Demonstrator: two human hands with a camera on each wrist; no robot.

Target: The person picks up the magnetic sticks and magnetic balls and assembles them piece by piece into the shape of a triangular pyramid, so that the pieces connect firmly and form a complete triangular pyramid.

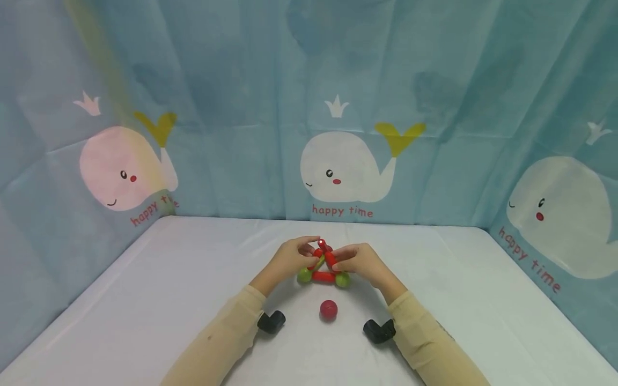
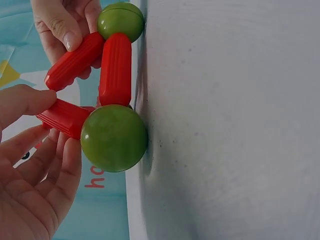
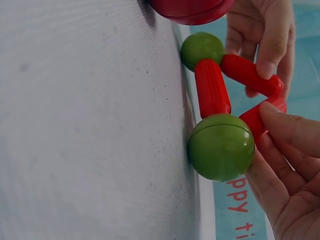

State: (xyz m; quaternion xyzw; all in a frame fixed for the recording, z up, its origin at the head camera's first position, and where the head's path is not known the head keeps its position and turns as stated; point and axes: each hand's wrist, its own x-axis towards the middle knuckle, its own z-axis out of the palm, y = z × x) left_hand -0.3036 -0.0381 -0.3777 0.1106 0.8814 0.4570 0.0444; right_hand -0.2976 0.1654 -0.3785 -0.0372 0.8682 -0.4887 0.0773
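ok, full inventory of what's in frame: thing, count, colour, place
red rods: three clearly seen, red; one lies flat between the green balls, two lean up toward an apex; more may be hidden behind.
green balls: two, green, on the table at the ends of the flat rod.
red ball: one, red, loose on the table in front of the structure.
table: one, white.
backdrop: one, blue with white whales and "happy time" print, behind and at the sides.
wrist cameras: two, black, under the forearms.
left hand: pinches its leaning rod.
right hand: pinches its leaning rod.
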